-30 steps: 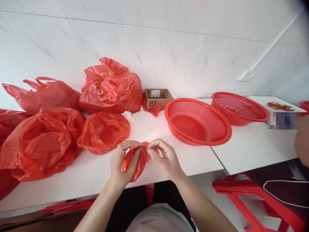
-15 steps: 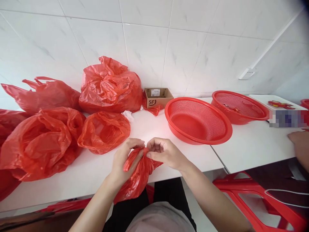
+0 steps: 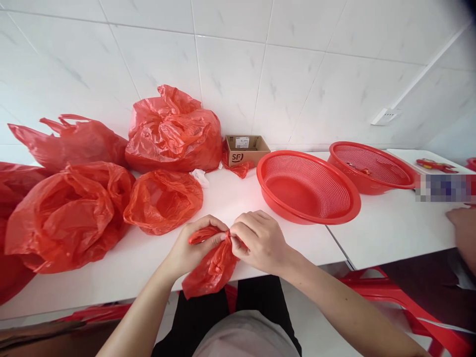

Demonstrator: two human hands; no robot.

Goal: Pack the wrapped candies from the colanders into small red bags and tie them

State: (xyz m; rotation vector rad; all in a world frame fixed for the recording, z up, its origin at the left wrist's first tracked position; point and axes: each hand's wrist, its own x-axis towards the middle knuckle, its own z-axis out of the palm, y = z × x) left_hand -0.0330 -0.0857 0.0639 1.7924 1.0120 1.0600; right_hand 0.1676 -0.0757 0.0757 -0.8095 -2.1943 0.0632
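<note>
Left hand (image 3: 197, 245) and right hand (image 3: 262, 240) both hold one small red bag (image 3: 211, 273), in front of the brown box (image 3: 256, 155) and well apart from it. The left thumb and finger pinch the bag's neck, and a loop of red plastic sticks out on that side. The right fingers are curled up and pinch the same neck; whether there is a knot, I cannot tell. The bag's bottom hangs down and pokes past the front edge of the white table (image 3: 297, 254). White table top shows between the hands and the box, so there is room to move that way. Left of the box it is tight, since the red bags sit close together. Four show well: one big bunched bag (image 3: 173, 134) just beside the box, one bag with handles (image 3: 74, 144) farther left, and one large open bag (image 3: 70, 218) and one smaller open bag (image 3: 163, 203) nearer the front edge. More red plastic (image 3: 17, 186) is farthest left of the box, too cut off to count. One bit of white paper (image 3: 200, 178) lies left of the box. Right of the box stand two red baskets, a near basket (image 3: 327, 191) and a far basket (image 3: 366, 187). Farthest right of the box, one other person's arm (image 3: 463, 223) shows.
</note>
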